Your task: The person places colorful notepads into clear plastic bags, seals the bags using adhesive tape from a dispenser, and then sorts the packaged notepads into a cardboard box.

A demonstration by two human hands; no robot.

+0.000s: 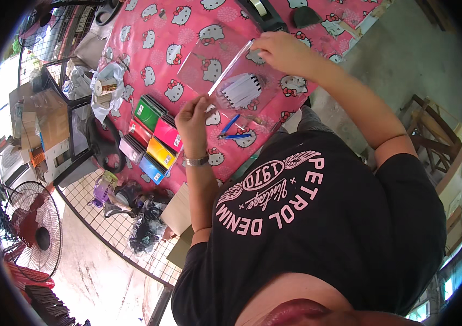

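Note:
My left hand (193, 117) and my right hand (284, 53) are both closed, pinching opposite ends of a bright folded edge on a clear plastic sleeve (201, 65). The sleeve lies low over a pink table cover, and its see-through film spreads to both sides of that edge. A bundle of white slips (242, 91) with dark marks along one side shows just beyond the fold; I cannot tell whether it is inside or under the film. Close to my left hand lie blue-handled nippers (234, 133), jaws toward my body. Several small spiral notebooks (157, 136) in different colours sit left of my left wrist.
A black tape dispenser (263, 16) stands at the far edge beyond my right hand, beside a dark rounded object (306, 17). A crumpled plastic bag (108, 89) rests at the table's left side. A black fan (32, 236) stands at lower left.

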